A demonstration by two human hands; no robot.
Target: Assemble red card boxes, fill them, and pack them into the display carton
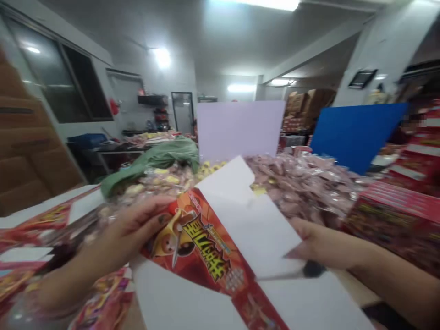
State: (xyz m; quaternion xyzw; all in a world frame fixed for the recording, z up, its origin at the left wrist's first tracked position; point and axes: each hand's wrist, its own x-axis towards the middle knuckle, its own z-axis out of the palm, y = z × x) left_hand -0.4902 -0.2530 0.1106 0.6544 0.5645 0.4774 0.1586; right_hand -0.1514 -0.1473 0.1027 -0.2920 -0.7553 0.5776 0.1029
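A printed cardboard box (206, 243), partly unfolded, is held up in front of me. Its red panel carries a cartoon figure and yellow-green lettering; the other flaps are plain white. My left hand (151, 224) grips the box's upper left edge, thumb over the printed face and fingers behind. On the right, my right hand (305, 243) pinches a white flap (237, 224) at its right edge. Its fingertips are partly hidden and blurred. Behind the box lie heaps of small wrapped packets, pinkish ones (302, 183) on the right and yellowish ones (165, 181) on the left.
More red printed cartons (395, 220) are stacked at the right. Flat printed cardboard pieces (51, 217) lie at the left. A lilac board (240, 126) and a blue board (357, 133) stand behind the packets. Green cloth (161, 158) covers part of the left heap.
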